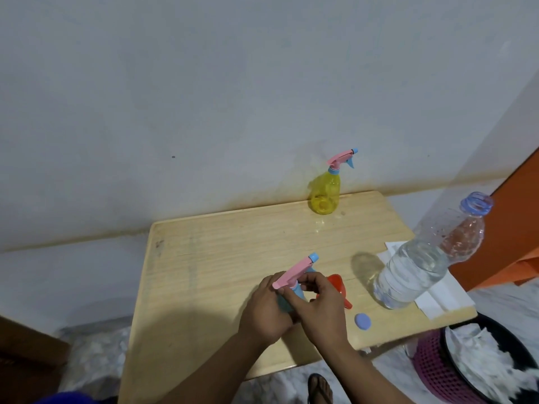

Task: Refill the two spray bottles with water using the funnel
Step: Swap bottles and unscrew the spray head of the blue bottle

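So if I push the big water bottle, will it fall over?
Maybe. The water bottle is tall and narrow, so a push near the top could tip it. It looks about two-thirds full, so probably heavy and steadier low down. Its cap is off, lying on the table, so it would likely spill.

white napkin – table | purple basket – floor | sandal

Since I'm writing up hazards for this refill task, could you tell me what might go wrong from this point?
The open water bottle stands uncapped near the table's right edge, its cap lying apart; a bump could spill it. The red funnel lies right behind the right hand, so turning the spray head might knock it. The left hand hides the bottle body, so I cannot judge its grip.
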